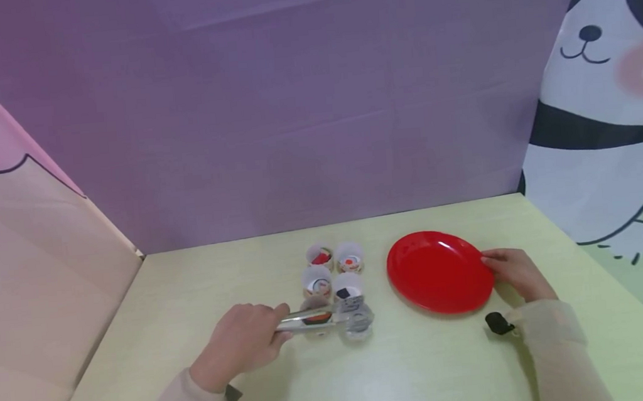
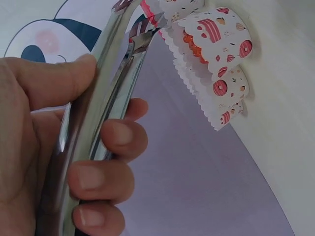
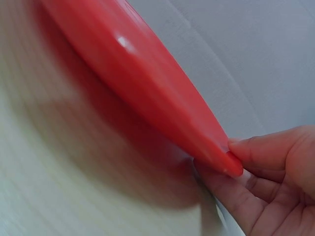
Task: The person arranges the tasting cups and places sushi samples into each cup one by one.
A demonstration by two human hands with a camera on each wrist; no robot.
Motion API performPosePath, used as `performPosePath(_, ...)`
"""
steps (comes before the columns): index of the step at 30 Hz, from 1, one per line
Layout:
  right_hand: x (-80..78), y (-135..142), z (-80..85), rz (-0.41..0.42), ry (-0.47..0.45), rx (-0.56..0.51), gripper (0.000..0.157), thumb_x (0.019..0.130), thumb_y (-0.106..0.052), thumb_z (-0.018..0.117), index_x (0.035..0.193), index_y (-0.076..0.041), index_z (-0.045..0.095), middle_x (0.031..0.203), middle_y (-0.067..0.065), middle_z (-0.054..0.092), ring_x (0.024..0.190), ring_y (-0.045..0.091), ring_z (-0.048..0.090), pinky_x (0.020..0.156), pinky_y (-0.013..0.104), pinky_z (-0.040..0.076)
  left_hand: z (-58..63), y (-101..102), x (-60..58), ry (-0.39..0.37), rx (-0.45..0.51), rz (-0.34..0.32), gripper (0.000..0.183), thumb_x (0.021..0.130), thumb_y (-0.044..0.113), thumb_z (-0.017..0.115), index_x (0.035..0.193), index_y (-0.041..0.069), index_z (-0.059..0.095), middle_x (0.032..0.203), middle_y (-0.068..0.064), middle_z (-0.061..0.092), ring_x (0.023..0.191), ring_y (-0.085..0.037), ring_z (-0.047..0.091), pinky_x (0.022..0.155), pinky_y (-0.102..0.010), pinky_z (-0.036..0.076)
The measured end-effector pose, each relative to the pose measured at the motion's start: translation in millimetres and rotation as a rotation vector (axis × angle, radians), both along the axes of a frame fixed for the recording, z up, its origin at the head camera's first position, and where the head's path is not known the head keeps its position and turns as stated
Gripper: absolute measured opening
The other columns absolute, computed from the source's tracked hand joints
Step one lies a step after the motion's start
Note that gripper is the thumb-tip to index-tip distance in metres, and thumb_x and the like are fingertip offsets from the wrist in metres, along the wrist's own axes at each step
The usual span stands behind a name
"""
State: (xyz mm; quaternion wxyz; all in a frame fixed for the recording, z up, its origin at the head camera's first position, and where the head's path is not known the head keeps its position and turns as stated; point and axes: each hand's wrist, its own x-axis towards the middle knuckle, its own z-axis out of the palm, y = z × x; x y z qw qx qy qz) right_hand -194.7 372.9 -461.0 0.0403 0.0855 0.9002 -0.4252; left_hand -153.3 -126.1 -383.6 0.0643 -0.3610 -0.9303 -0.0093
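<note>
My left hand (image 1: pixel 247 337) grips metal tongs (image 1: pixel 294 319), with the thumb on one arm and the fingers curled round the other in the left wrist view. In the head view the tongs' heads overlap the front right paper cup (image 1: pixel 358 331). Several white paper cups (image 2: pixel 221 37) with scalloped rims and a red dessert print stand in two rows. A red piece lies in the back left cup (image 1: pixel 319 257), and a dark piece in the middle right cup (image 1: pixel 348 283). My right hand (image 1: pixel 516 270) pinches the right rim of a round red plate (image 1: pixel 440 273) between thumb and fingers.
The pale wooden table (image 1: pixel 208 272) meets a purple cloth backdrop (image 1: pixel 292 114) behind the cups. A panel with a panda print (image 1: pixel 597 172) stands at the right, and a pink and cream panel (image 1: pixel 30 248) at the left.
</note>
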Motion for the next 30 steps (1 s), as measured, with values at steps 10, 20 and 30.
performPosePath(10,-1.3,0.7,-0.5,0.003,0.017,0.009,0.050,0.100,-0.026,0.045,0.129,0.015,0.045,0.127,0.032,0.051,0.108,0.040,0.054,0.088,0.045,0.048,0.0,0.2,-1.2,0.033,-0.006,-0.017,0.023,0.084,0.032,0.067,0.079,0.016,0.051,0.053,0.010,0.034,0.046,-0.004,0.026,0.042,-0.020,0.026)
performPosePath(20,-2.1,0.9,0.7,-0.001,0.015,-0.001,0.051,0.100,-0.027,0.045,0.129,0.015,0.045,0.127,0.032,0.051,0.107,0.039,0.054,0.086,0.041,0.050,5.9,-4.2,0.7,-0.006,0.037,0.004,0.022,0.086,0.031,0.065,0.080,0.017,0.050,0.054,0.011,0.036,0.046,-0.005,0.030,0.043,-0.020,0.028)
performPosePath(30,0.4,-0.6,1.7,-0.006,-0.025,0.001,0.050,0.100,-0.025,0.044,0.130,0.014,0.044,0.127,0.032,0.050,0.105,0.037,0.055,0.088,0.045,0.048,2.5,-8.4,0.6,0.002,0.075,0.067,0.023,0.088,0.032,0.063,0.089,0.013,0.051,0.059,0.008,0.038,0.048,-0.007,0.032,0.043,-0.022,0.028)
